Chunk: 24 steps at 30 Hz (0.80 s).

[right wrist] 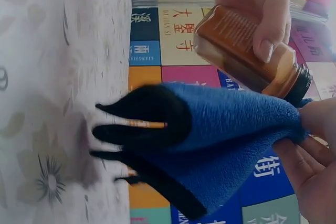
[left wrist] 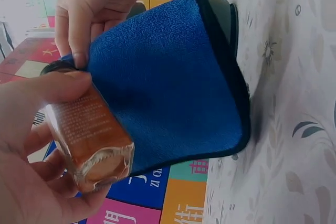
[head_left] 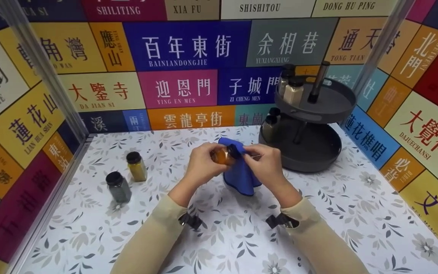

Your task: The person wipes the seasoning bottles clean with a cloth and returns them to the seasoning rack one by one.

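My left hand [head_left: 205, 161] grips a square glass spice jar [left wrist: 92, 129] of orange-brown powder, tilted above the table, its black lid toward my right hand. Printed text shows on the jar's side in both wrist views. A blue cloth [head_left: 240, 175] with a dark hem hangs from my right hand [head_left: 265, 161], which pinches it between thumb and fingers beside the lid. In the right wrist view the cloth [right wrist: 226, 129] drapes in folds just under the jar's lid end. Whether the cloth touches the lid all round is hidden by the fingers.
Left on the floral tabletop stand a jar of yellow powder [head_left: 137, 167] and a jar of grey powder [head_left: 119, 187], both black-lidded. A dark two-tier round rack [head_left: 310, 161] stands at the back right, with several jars on its left side. Sign-covered walls enclose the table.
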### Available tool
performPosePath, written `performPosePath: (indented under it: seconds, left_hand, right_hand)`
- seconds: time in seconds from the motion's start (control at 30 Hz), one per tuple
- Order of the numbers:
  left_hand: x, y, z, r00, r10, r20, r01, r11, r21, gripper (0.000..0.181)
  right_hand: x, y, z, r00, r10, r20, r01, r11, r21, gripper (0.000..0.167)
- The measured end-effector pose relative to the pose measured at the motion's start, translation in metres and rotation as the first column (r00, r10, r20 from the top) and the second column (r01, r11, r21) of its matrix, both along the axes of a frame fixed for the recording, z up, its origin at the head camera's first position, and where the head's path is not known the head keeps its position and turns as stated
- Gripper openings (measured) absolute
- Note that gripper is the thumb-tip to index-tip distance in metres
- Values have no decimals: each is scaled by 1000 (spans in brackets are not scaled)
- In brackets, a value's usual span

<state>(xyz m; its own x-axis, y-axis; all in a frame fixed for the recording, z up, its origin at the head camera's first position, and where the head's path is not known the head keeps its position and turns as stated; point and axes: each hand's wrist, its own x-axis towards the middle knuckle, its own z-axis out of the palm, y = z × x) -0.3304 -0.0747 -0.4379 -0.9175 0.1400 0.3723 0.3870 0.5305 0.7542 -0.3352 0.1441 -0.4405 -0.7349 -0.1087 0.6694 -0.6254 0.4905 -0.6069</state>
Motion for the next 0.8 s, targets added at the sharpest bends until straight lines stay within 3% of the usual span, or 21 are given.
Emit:
performPosePath:
  seconds: [0.2,0.37,0.57,0.8]
  left_hand:
    - [2,2,6,997,54,53,-55,998,20,49]
    - [1,3,8,997,79,-6,-79,997,-1,48]
    - [3,5,7,993,101,-63,-106,991,-87,50]
    - [11,9,7,991,43,-128,-66,982,-178,55]
  right_hand:
    - [4,4,3,992,42,-115,-28,992,123,21]
    - [7,6,9,978,48,-202,-1,975,223,18]
    - [12,3,15,935,87,-344,33,944,328,15]
    - [11,3,13,912,55,-407,70,955,287,17]
